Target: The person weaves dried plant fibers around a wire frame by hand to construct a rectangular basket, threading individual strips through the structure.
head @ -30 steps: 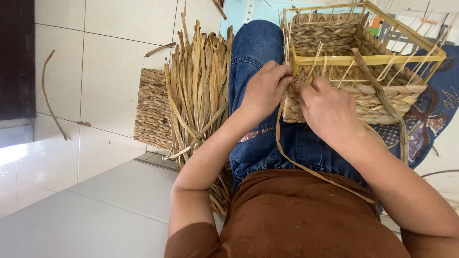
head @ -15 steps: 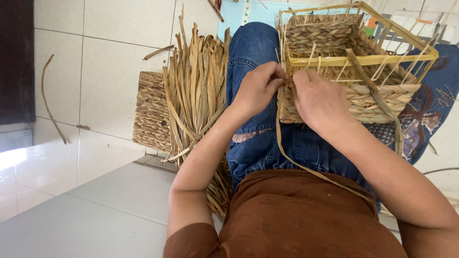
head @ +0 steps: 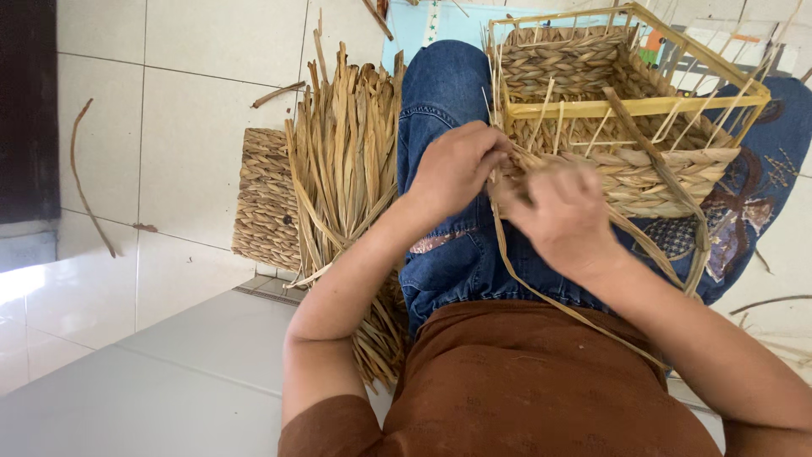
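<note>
Pale glossy floor tiles (head: 194,101) spread out here, catching bright light at one edge. A dark doorway (head: 25,110) closes off the corner.

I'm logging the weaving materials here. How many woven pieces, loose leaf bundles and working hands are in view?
Woven pieces: 2 (unfinished basket on the lap, finished basket on the floor)
Bundles of dried leaves: 1
Hands: 2 (left hand, right hand, both at the unfinished basket's corner)
Total: 5

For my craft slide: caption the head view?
Both hands plait dried straw strands into a half-woven basket on the lap.
</note>
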